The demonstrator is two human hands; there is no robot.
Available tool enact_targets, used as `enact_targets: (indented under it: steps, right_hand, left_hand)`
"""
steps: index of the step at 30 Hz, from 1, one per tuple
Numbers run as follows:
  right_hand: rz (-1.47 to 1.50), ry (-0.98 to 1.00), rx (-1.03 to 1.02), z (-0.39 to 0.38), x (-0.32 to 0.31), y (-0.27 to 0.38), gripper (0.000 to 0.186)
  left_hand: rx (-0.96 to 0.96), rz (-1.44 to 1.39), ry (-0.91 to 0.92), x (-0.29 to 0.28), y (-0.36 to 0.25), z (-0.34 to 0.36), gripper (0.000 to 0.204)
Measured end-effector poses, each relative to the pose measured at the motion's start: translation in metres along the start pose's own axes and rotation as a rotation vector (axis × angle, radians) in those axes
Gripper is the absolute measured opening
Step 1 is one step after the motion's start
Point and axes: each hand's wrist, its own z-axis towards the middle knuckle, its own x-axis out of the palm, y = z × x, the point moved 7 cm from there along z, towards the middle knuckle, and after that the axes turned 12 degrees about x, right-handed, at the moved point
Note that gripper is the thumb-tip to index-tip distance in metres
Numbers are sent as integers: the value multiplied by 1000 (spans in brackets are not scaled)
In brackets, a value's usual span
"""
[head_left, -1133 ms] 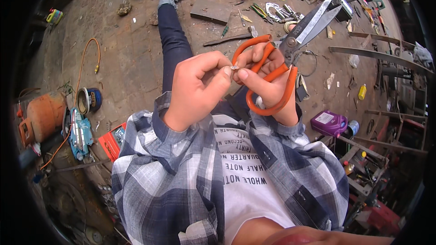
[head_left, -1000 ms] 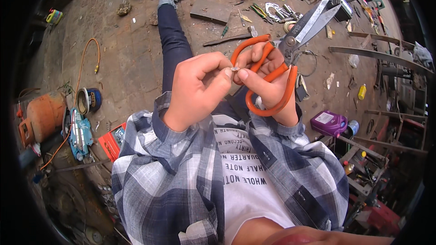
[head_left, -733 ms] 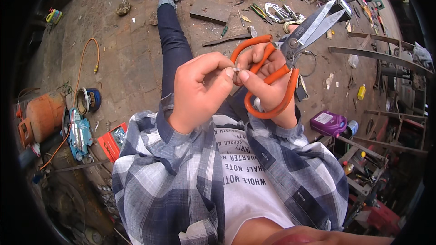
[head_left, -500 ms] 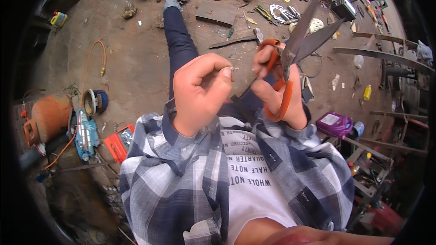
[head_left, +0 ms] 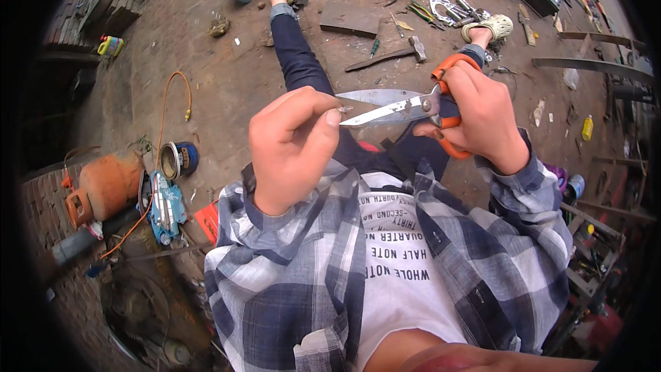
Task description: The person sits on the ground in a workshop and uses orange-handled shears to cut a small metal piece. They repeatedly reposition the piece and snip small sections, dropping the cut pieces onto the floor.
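In front of my chest, my left hand [head_left: 295, 145] pinches a tiny silvery piece [head_left: 346, 109] between thumb and forefinger; its kind is too small to make out. My right hand [head_left: 482, 116] grips large scissors [head_left: 392, 109] by their orange loop handles. Their blades point left, a little apart, with the tips close to my left thumb and the tiny piece. Whether a blade touches the piece I cannot tell. My left fingers hide most of what they hold.
Beyond my hands, a hammer [head_left: 392, 55], a flat metal block [head_left: 350, 19] and pliers [head_left: 425, 12] lie on the dirt floor. An orange gas cylinder [head_left: 113, 182] and an open tin [head_left: 177, 160] stand at left. Metal bars [head_left: 585, 65] stick out at right.
The scissors have swung from pointing up and away to pointing left, their tips now beside my left fingers. The blades stand less far apart. My left hand keeps its pinch.
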Motion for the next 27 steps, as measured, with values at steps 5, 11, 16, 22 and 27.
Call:
enact_targets:
  steps: [5, 11, 16, 22, 27]
  right_hand:
    - [-99, -5, -85, 0, -5, 3, 56]
    - [-176, -20, -132, 3, -11, 9, 53]
    - [-252, -75, -171, 5, -16, 12, 50]
    - [-274, -91, -200, 9, -20, 15, 43]
    - [-320, -111, -203, 6, -19, 13, 37]
  left_hand:
    - [-8, 2, 61, -6, -9, 1, 12]
    - [-14, 57, 56, -9, -12, 1, 3]
    - [-69, 92, 57, -11, -7, -1, 3]
    - [-52, 105, 41, -11, -6, -1, 4]
    - [-140, 43, 28, -11, 1, -4, 5]
